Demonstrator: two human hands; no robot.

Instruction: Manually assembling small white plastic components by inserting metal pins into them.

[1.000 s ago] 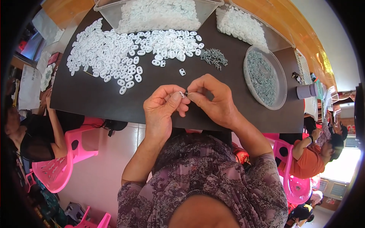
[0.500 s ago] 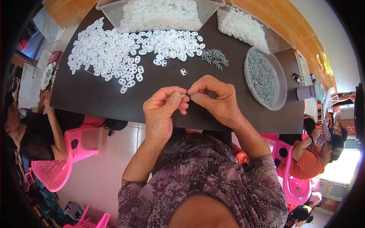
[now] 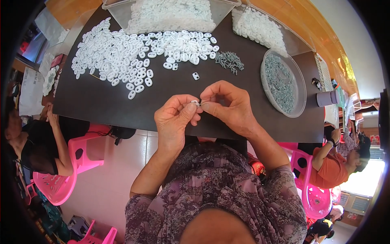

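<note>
Half a second on, the left hand (image 3: pixel 175 113) has shifted slightly, and more of the small white piece (image 3: pixel 195 103) shows. Looking across the tabletop (image 3: pixel 122 110), I see a big clear bin (image 3: pixel 225 15) heaped with white pieces, another clear bin (image 3: pixel 300 39) beside it holding more, and a round clear tray (image 3: pixel 301 91) spread with small grey-green pins (image 3: pixel 278 87). The left grip is pinched firmly on that white piece, just above the tabletop's near edge. Beside it, the right hand (image 3: pixel 230 109) has thumb and forefinger closed on a dark bit (image 3: pixel 200 105) too small to make out.
</note>
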